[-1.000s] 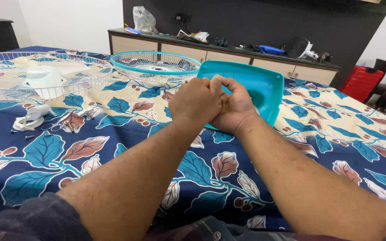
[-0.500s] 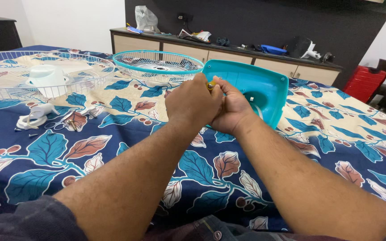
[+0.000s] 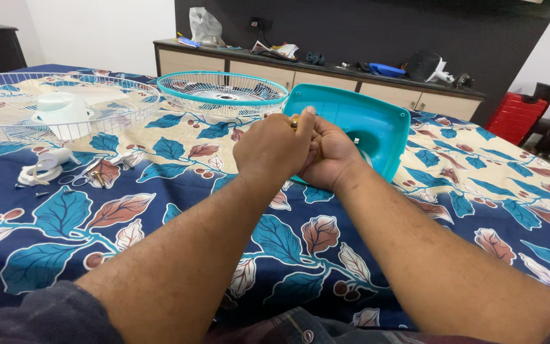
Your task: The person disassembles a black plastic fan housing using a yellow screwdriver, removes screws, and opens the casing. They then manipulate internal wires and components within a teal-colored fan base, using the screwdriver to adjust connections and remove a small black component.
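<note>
Both hands meet at frame centre, just above the middle. Left hand (image 3: pixel 274 148) is curled into a loose fist with the thumb up, fingers pressed together around a small yellowish object (image 3: pixel 295 123) that only peeks out at the top; can't tell what it is. Right hand (image 3: pixel 330 157) sits touching the left, fingers wrapped in against it, knuckles toward the camera; what it pinches is hidden, so its grip is closed but its contents can't be told. Directly behind the hands, centre-right of the frame, a teal plastic base (image 3: pixel 377 130) stands tilted up on its lower edge, hollow side facing the camera, resting on the table; the right hand overlaps its lower left part. Table is covered by a cloth (image 3: pixel 179 216) with blue and brown leaves on navy and cream. Upper centre, just left of the teal base: a round teal-rimmed wire guard (image 3: pixel 223 93) lying flat. Upper left: a larger white wire guard (image 3: pixel 7 118), also flat, with a white plastic housing (image 3: pixel 63 114) sitting in it. Left edge, below that: a small white plastic piece (image 3: pixel 44 168) and a few loose screws (image 3: pixel 97 173) on the cloth, well apart from the hands. Top of frame: a long cabinet (image 3: pixel 326 76) against a dark wall, cluttered. Far right: a red chair (image 3: pixel 518 118).
</note>
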